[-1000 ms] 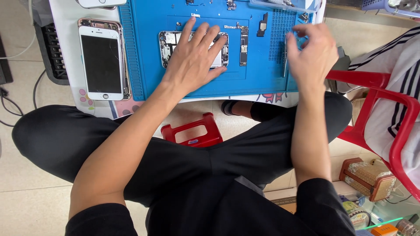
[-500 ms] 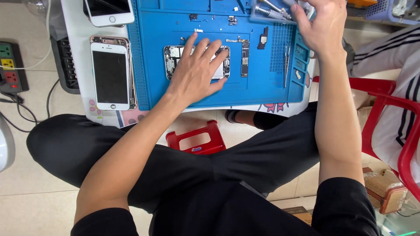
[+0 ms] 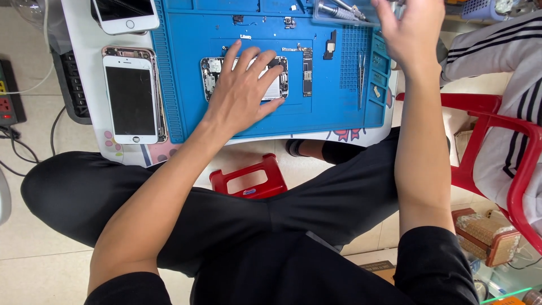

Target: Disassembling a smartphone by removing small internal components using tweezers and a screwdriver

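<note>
My left hand (image 3: 241, 90) lies flat with spread fingers on an opened phone body (image 3: 212, 74) in the middle of a blue work mat (image 3: 316, 113). My right hand (image 3: 411, 33) is raised over the mat's far right corner, next to a clear tray of metal tools (image 3: 339, 11); whether it holds anything is hidden. A loose circuit board strip (image 3: 307, 70) and a small black part (image 3: 329, 45) lie on the mat right of the phone. Tweezers (image 3: 360, 79) rest on the mat's ribbed right section.
A white phone with a dark screen (image 3: 131, 99) lies left of the mat, another white phone (image 3: 124, 12) above it. A red plastic stool (image 3: 251, 178) sits under the table between my legs. A red chair (image 3: 508, 152) with a person in striped clothes stands at the right. A power strip (image 3: 7, 93) is far left.
My right hand has risen from the tweezers area at the mat's right edge to the tool tray at the far corner. The left hand stays pressed on the phone body.
</note>
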